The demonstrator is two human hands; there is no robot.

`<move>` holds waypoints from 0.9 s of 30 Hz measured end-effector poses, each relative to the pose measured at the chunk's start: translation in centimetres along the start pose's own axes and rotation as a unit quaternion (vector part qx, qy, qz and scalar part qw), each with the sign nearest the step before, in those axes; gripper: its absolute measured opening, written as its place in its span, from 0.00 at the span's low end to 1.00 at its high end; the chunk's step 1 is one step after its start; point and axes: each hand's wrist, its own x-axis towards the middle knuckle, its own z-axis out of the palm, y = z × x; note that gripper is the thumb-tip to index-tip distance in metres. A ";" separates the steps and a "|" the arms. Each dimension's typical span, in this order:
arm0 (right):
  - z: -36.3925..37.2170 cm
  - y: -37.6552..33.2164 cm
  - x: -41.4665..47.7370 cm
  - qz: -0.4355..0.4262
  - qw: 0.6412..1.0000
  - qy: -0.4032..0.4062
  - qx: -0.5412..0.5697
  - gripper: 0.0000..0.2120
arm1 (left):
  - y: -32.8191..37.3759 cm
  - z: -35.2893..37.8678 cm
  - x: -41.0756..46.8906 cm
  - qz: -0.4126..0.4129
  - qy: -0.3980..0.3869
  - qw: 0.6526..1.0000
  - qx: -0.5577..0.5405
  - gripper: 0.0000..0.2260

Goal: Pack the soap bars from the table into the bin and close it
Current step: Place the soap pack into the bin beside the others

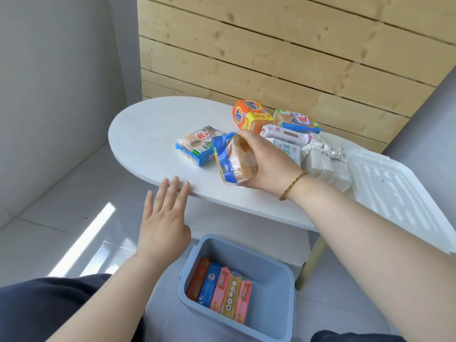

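Right hand (267, 164) closed around a clear-wrapped soap bar (233, 160) with blue edging, held just above the near edge of the white oval table (148, 134), thumb on top, fingers hidden under the pack. Beaded bracelet (293, 185) at the wrist. Left hand (164, 218) empty and spread flat, fingertips (175, 181) at the table's near edge; touching or hovering, cannot tell.

More soap left on the table: a blue-and-clear pack (198, 145) lying at 9 o'clock of the held bar, just beside it; an orange Tide pack (250, 114) at 12 o'clock; a clear pack with a blue strip (297, 120) at 2 o'clock; white-wrapped bars (283, 135) heaped behind the right hand, partly covered by it, print too small to read. Pale paper-wrapped blocks (323, 161) at 3 o'clock, with a crumpled netted wrap on top, lower part cut off by the forearm.

White ribbed lid (399, 193) resting at the table's right end, tilted, its far corner running out of the picture.

Blue-grey bin (274, 280) open on the floor at 6 o'clock, below the table edge. Five bars (219, 292) standing on edge in a row against its left wall: orange, blue, pink, yellow, pink. Right half of the bin bare. Near rim cut by the lower edge of the picture.

Dark trousers (49, 304) at the bottom left. Plank wall (296, 45) behind the table.
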 end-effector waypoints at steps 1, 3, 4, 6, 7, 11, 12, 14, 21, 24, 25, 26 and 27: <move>-0.6 -0.4 -1.0 0.003 1.000 0.010 0.026 0.36 | 0.3 0.1 -0.5 0.009 0.027 1.000 -0.011 0.34; -1.5 -1.2 -3.0 0.000 0.997 0.009 0.073 0.35 | 0.8 0.0 -1.5 0.018 0.094 0.994 -0.056 0.30; -1.9 -1.5 -4.0 0.003 0.996 -0.003 0.088 0.35 | 1.0 0.2 -1.8 0.025 0.119 0.990 -0.071 0.28; -2.1 -1.6 -6.6 0.023 0.993 -0.046 0.106 0.36 | 1.3 1.0 -2.9 0.030 0.100 0.992 -0.072 0.26; -2.0 -1.5 -7.8 0.028 0.991 -0.071 0.112 0.36 | 1.2 1.4 -3.3 0.027 0.077 0.994 -0.078 0.26; 0.9 0.5 -12.6 0.124 0.962 -0.193 0.145 0.38 | 0.7 4.7 -4.4 0.007 -0.053 0.997 -0.048 0.25; 2.0 1.3 -13.5 0.162 0.950 -0.219 0.154 0.39 | 0.3 5.7 -4.5 0.001 -0.088 0.996 -0.032 0.25; 4.8 3.5 -14.7 0.246 0.917 -0.256 0.180 0.37 | -0.2 7.8 -4.7 -0.022 -0.151 0.988 -0.018 0.25; 14.9 9.4 -17.4 0.514 0.760 -0.223 0.329 0.24 | -0.7 14.0 -6.1 0.033 -0.340 0.939 0.031 0.39; 18.2 10.9 -17.5 0.585 0.717 -0.156 0.345 0.18 | -1.2 15.5 -6.1 0.013 -0.347 0.937 0.037 0.42; 18.9 11.4 -17.4 0.606 0.703 -0.135 0.346 0.18 | -1.5 15.9 -5.9 0.007 -0.347 0.937 0.038 0.44; 19.7 11.9 -17.4 0.624 0.689 -0.119 0.349 0.17 | -1.9 16.2 -5.8 0.004 -0.347 0.937 0.043 0.45; 20.3 12.4 -17.4 0.637 0.674 -0.111 0.357 0.16 | -2.3 16.6 -5.7 0.000 -0.348 0.936 0.049 0.47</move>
